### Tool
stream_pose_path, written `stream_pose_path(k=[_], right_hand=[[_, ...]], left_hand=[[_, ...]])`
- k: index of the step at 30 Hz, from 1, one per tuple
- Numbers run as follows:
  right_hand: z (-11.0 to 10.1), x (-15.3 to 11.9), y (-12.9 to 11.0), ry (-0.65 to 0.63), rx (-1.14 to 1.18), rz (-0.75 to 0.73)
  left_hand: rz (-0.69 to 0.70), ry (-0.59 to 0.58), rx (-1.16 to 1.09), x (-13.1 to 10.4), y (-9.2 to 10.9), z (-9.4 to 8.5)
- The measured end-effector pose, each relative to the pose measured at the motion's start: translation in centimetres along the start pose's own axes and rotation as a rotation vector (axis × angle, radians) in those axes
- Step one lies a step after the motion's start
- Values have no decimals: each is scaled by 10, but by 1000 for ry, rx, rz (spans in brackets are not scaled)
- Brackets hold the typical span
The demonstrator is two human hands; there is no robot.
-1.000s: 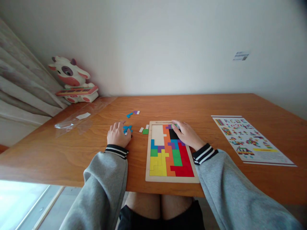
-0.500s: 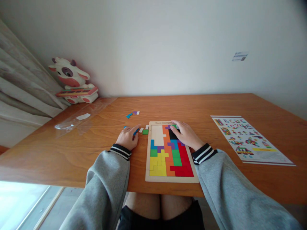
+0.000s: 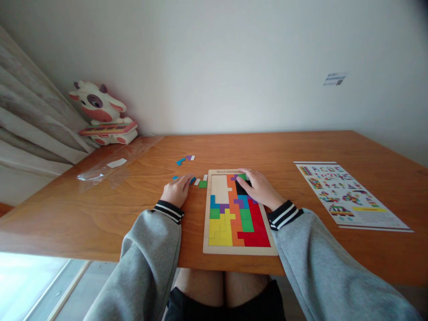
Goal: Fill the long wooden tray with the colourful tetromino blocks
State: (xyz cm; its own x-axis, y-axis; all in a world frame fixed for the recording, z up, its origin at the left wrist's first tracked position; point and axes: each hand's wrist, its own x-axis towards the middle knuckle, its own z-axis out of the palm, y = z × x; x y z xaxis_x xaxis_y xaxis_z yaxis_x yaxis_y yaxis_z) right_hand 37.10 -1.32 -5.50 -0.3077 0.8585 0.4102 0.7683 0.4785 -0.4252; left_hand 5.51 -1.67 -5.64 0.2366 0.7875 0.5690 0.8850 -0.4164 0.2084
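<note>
My left hand (image 3: 175, 191) is left of the puzzle board, its thumb and fingers drawn together on a blue puzzle piece (image 3: 193, 180) that pokes out at the fingertips. The wooden block puzzle board (image 3: 206, 214) lies flat in front of me, filled with yellow, orange, red, green, blue, purple and black pieces. Bare wood (image 3: 219, 187) shows in its upper left part. Across the board's upper right rests my right hand (image 3: 262, 191), thumb and fingers apart, covering part of the black pieces (image 3: 241, 189). A green piece (image 3: 202, 183) and white pieces lie between my left hand and the board.
Farther back lie a blue piece (image 3: 181, 161) and a purple piece (image 3: 189, 158) with white beside it. A clear plastic bag (image 3: 100, 171) stretches across the left side, near a toy cow with a keyboard (image 3: 109, 129). To the right is a printed picture sheet (image 3: 347, 196).
My left thumb and fingers have closed together around the blue piece, which has shifted slightly up and right. My right hand stays in place on the board.
</note>
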Motion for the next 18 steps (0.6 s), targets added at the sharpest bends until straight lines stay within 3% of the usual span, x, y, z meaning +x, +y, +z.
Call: stream_pose_path(k=[5, 11, 15, 18], right_hand=[[0, 1, -1, 29, -2, 21], [-7, 5, -13, 126, 140, -2], [-11, 4, -31, 34, 395, -65], [-10, 2, -41, -71, 529, -78]], left_hand=[[83, 57, -37, 3, 7, -3], [172, 51, -357, 5, 42, -1], [297, 5, -526, 6, 64, 2], [311, 27, -566, 7, 74, 0]])
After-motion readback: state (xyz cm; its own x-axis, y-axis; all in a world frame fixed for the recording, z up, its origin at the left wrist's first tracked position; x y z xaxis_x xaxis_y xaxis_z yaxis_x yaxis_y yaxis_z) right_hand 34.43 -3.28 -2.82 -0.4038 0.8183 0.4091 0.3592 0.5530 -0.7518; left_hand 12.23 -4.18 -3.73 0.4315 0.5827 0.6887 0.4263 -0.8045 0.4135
